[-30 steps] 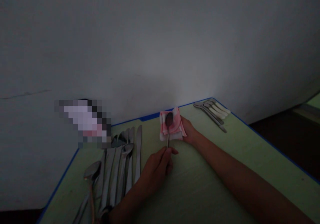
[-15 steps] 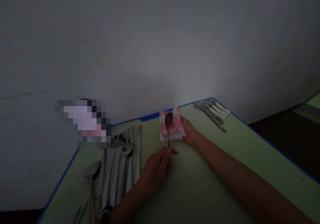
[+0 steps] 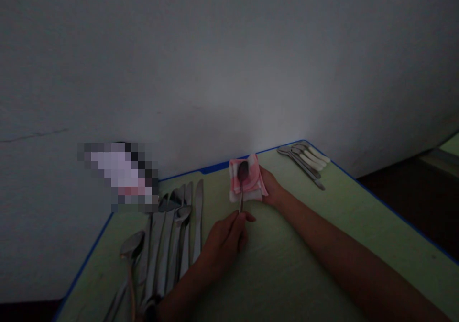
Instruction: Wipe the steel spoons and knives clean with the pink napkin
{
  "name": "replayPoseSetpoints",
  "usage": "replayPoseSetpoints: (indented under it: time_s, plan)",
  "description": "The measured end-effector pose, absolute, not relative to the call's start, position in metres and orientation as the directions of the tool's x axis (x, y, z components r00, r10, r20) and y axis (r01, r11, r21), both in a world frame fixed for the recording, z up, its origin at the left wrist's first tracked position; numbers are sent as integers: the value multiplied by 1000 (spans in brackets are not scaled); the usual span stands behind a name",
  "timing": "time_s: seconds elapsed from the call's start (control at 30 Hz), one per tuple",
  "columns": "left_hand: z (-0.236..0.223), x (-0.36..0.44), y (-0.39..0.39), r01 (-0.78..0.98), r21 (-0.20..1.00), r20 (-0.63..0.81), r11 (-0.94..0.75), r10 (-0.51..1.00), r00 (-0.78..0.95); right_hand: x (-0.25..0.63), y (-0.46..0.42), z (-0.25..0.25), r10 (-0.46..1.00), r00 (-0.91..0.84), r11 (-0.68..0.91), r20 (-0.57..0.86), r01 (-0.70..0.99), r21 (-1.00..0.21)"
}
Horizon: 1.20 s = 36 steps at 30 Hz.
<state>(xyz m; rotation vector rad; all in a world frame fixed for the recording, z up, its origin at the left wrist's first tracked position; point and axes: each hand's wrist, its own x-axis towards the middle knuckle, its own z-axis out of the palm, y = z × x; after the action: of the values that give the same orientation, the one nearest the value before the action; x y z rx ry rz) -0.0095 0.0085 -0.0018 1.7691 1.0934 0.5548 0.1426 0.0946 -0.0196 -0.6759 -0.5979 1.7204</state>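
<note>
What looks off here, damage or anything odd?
A crack-like dark line marks the wall at left, breaking its mostly plain surface. A pixelated patch hides the far-left corner of the table. Nothing odd shows at the held spoon or cloth, though it's dim.

Dim, grey light leaves everything underexposed. The wall (image 3: 283,102) is palest behind the table's (image 3: 294,269) far edge, toward its right half, with a faint, soft-edged shadow just left of that patch. The floor (image 3: 398,197) right of the table sinks nearly to black. The spoon (image 3: 243,170) above the table looks dark. Coarse pixelation (image 3: 116,169) masks something by the table's far left corner.
</note>
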Motion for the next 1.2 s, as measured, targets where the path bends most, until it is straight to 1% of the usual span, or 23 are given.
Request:
replayPoseSetpoints:
  time_s: [0.1, 0.23, 0.3, 0.37, 0.43, 0.57, 0.7, 0.8, 0.9, 0.97, 1.1, 1.2]
  plan:
    - [-2, -10, 10, 426, 896, -108, -127, 867, 486, 144, 94, -16, 957, -245, -288, -158, -713, -640]
    - [-2, -12, 13, 407, 908, -89, -100, 902, 422, 144, 89, -12, 943, -313, -308, -115, -686, -660]
    - [-2, -12, 14, 424, 898, -80, -113, 908, 412, 144, 85, -11, 945, -321, -275, -58, -688, -671]
    - [-2, -11, 14, 455, 880, -69, -141, 907, 415, 145, 83, -13, 958, -287, -204, 12, -710, -674]
    - [-2, -9, 12, 497, 850, -64, -173, 903, 425, 146, 81, -15, 968, -246, -148, 49, -720, -678]
    - [-2, -7, 8, 586, 776, -72, -235, 888, 453, 150, 83, -19, 976, -214, -114, 51, -689, -716]
    - [-1, -7, 6, 579, 778, -76, -242, 880, 470, 152, 87, -21, 968, -248, -124, 49, -634, -763]
    - [1, -8, 8, 531, 824, -91, -200, 877, 472, 149, 88, -21, 969, -245, -137, 25, -620, -772]
    - [1, -10, 11, 435, 895, -125, -101, 879, 461, 145, 86, -24, 989, -140, -130, -48, -660, -740]
    - [-1, -11, 13, 362, 932, -152, -20, 885, 441, 144, 84, -25, 990, -130, -136, -62, -694, -707]
    - [-9, -11, 15, 187, 974, -199, 131, 889, 412, 146, 80, -23, 956, -279, -270, -88, -729, -629]
    - [-12, -11, 15, 115, 976, -215, 185, 898, 384, 147, 80, -20, 943, -317, -310, -101, -728, -611]
